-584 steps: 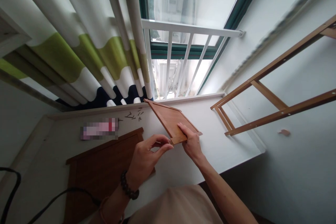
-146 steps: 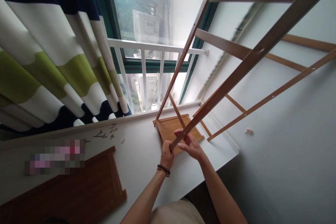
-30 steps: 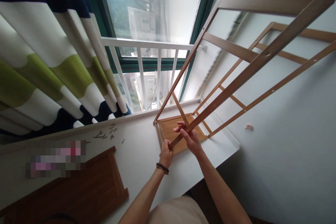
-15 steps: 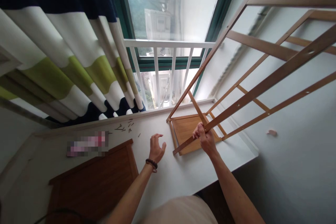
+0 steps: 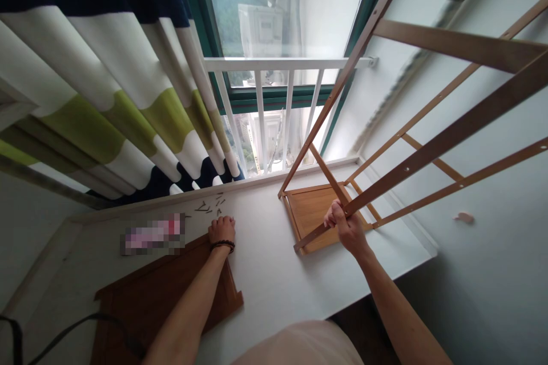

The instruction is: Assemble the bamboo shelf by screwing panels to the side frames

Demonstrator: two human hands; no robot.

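My right hand (image 5: pixel 349 228) is wrapped around a leg and cross slat of a tall wooden rack frame (image 5: pixel 406 170) near its lower end. The rack leans up to the right, with a wooden shelf panel (image 5: pixel 306 205) between its legs at the bottom. My left hand (image 5: pixel 222 231), wearing a dark beaded bracelet, is over the top corner of a separate wooden panel (image 5: pixel 188 274) lying flat. Its fingers are curled down next to several loose small screws (image 5: pixel 201 206); the fingertips are mostly hidden, so what they pinch cannot be made out.
Everything rests on a white ledge (image 5: pixel 265 262) under a window with a white railing (image 5: pixel 274 64). A pixelated pink packet (image 5: pixel 152 234) lies left of the screws. A striped curtain (image 5: pixel 107 102) hangs at left, and a white wall (image 5: pixel 505 262) stands at right.
My left hand has moved left and down to the screws, its fingers curling from an open pose. My right hand keeps its hold on the rack. The view has shifted slightly.
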